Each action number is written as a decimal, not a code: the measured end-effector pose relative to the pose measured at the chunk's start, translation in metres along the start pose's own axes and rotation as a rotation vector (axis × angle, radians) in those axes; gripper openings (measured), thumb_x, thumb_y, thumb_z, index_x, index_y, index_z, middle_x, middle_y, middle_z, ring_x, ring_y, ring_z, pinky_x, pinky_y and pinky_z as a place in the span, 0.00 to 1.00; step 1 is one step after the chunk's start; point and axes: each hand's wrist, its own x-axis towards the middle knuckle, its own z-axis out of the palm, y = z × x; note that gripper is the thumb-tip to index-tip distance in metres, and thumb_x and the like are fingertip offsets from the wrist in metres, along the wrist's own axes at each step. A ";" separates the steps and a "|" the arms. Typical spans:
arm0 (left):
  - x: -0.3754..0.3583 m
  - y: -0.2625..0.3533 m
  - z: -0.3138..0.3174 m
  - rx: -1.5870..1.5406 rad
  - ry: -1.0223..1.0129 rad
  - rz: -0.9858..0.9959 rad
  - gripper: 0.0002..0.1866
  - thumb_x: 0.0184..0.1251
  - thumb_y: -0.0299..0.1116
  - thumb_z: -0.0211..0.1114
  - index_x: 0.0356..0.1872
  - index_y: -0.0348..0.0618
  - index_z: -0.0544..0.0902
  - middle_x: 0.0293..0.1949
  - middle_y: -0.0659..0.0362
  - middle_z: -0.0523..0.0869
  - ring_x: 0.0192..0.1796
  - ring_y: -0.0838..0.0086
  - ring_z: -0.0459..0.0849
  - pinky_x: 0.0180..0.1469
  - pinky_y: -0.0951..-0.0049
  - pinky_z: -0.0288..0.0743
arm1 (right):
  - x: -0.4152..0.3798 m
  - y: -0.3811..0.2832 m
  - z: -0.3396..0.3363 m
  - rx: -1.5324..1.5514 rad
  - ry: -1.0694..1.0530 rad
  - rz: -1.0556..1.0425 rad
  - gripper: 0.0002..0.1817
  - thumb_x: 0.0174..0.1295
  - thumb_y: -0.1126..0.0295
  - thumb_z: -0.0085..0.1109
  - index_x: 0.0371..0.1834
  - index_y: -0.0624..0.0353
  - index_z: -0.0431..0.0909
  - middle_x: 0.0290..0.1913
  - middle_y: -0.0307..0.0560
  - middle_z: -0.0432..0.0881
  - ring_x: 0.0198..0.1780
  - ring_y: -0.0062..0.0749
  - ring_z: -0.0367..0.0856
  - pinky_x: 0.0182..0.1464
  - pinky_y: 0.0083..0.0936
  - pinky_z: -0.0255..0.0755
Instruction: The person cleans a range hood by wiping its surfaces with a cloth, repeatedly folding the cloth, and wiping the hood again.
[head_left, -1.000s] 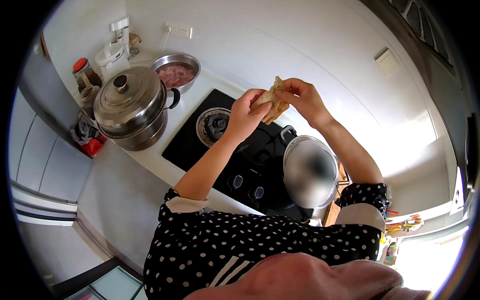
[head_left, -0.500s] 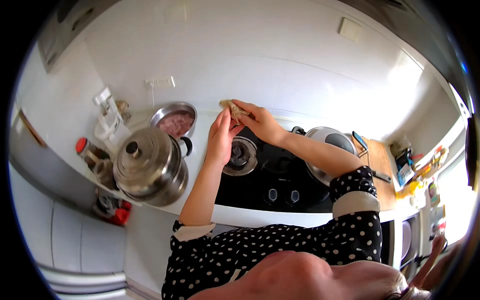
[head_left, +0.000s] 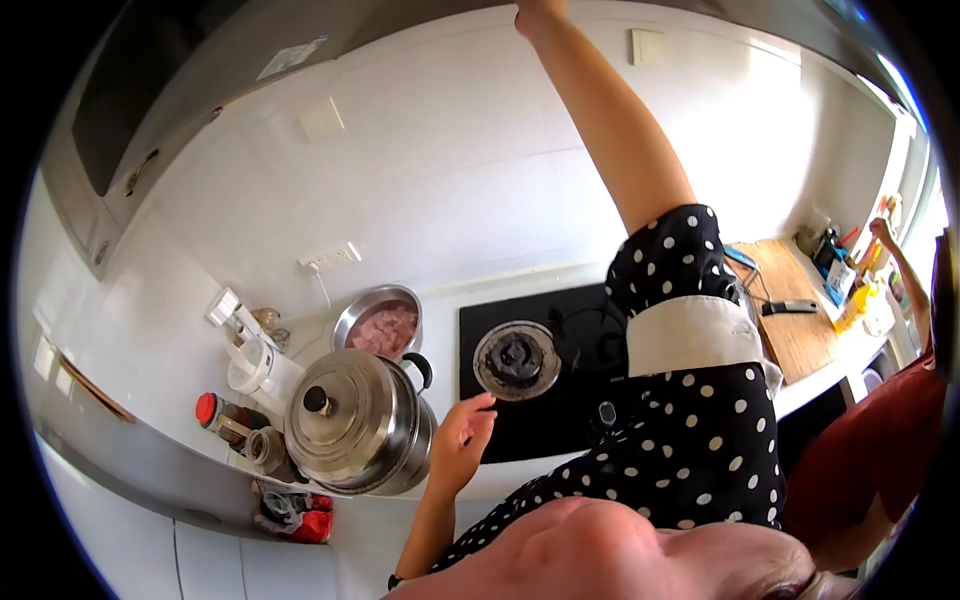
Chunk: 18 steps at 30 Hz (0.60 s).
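My left hand hovers over the front left edge of the black gas stove, fingers loosely bent and apart, with nothing visible in it. Beside it on the left stands a lidded steel steamer pot. My right arm stretches up across the wall; only the base of my right hand shows at the top edge, below the dark hood, and its fingers are out of frame. Behind the pot, a steel bowl holds pinkish raw meat in liquid.
Jars and a white rack stand at the left wall. On the right, a wooden cutting board lies under a black handle. A person in a dark red top stands close at my right.
My hands were together over the stove on a crumpled beige thing, which is now out of sight. My right arm has swung up; my left hand has drawn back. The view has shifted.
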 end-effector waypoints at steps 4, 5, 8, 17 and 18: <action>-0.004 -0.009 -0.007 0.029 0.137 -0.001 0.14 0.63 0.24 0.57 0.50 0.37 0.73 0.45 0.58 0.79 0.43 0.80 0.79 0.43 0.83 0.69 | 0.059 0.011 0.027 0.046 0.002 -0.060 0.11 0.58 0.76 0.53 0.43 0.68 0.73 0.38 0.47 0.79 0.36 0.27 0.75 0.37 0.24 0.70; -0.007 -0.017 -0.010 0.016 0.162 -0.005 0.14 0.63 0.24 0.57 0.50 0.37 0.74 0.45 0.58 0.79 0.43 0.80 0.79 0.42 0.84 0.69 | 0.057 0.006 0.035 0.061 0.010 -0.007 0.10 0.57 0.75 0.53 0.42 0.67 0.74 0.37 0.46 0.79 0.35 0.26 0.75 0.36 0.24 0.70; -0.011 -0.033 -0.013 -0.008 0.205 -0.033 0.13 0.63 0.25 0.56 0.49 0.37 0.74 0.43 0.59 0.80 0.43 0.81 0.78 0.43 0.84 0.69 | 0.056 0.034 0.046 -0.192 0.226 -0.117 0.09 0.58 0.75 0.53 0.39 0.66 0.77 0.34 0.44 0.79 0.32 0.26 0.74 0.32 0.25 0.69; -0.019 -0.045 -0.020 -0.060 0.274 -0.101 0.12 0.62 0.22 0.55 0.47 0.35 0.76 0.44 0.57 0.80 0.44 0.77 0.79 0.49 0.80 0.71 | 0.059 0.012 0.040 0.037 0.164 -0.050 0.11 0.58 0.75 0.51 0.44 0.65 0.74 0.29 0.46 0.77 0.30 0.24 0.73 0.32 0.23 0.68; -0.017 -0.047 -0.023 -0.064 0.278 -0.099 0.12 0.62 0.22 0.55 0.47 0.35 0.76 0.44 0.57 0.80 0.44 0.77 0.79 0.49 0.80 0.71 | 0.060 0.006 0.045 0.125 0.207 -0.140 0.11 0.58 0.75 0.52 0.44 0.65 0.73 0.29 0.46 0.77 0.30 0.23 0.73 0.32 0.23 0.67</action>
